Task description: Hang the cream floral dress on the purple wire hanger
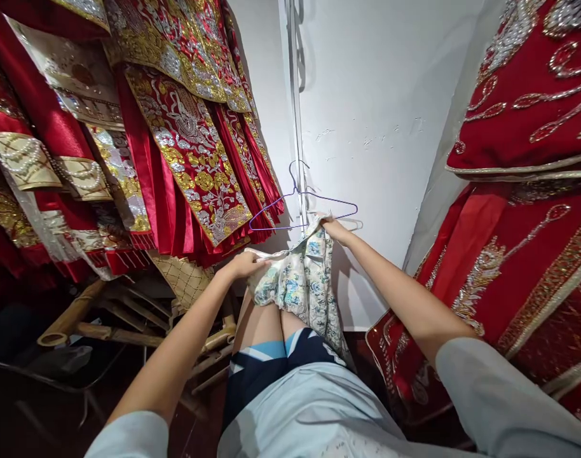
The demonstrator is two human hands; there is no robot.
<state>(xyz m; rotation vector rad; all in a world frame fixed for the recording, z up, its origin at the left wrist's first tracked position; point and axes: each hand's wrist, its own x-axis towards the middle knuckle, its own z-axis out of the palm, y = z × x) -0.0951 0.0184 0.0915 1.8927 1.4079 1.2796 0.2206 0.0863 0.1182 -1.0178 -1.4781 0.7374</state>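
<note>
Between racks of red embroidered gowns (185, 140) by a white wall (381, 95), left hand (245, 263) and right hand (335, 229) clamped on floral garment (302, 283) under purple wire hanger (302, 207), liable to slip off thin wire if tugged unevenly

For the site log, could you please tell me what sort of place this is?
Probably a costume or bridal-wear storeroom: red embroidered garments hang in rows on both sides, and the hands hold a floral cloth by a wire hanger.
</note>
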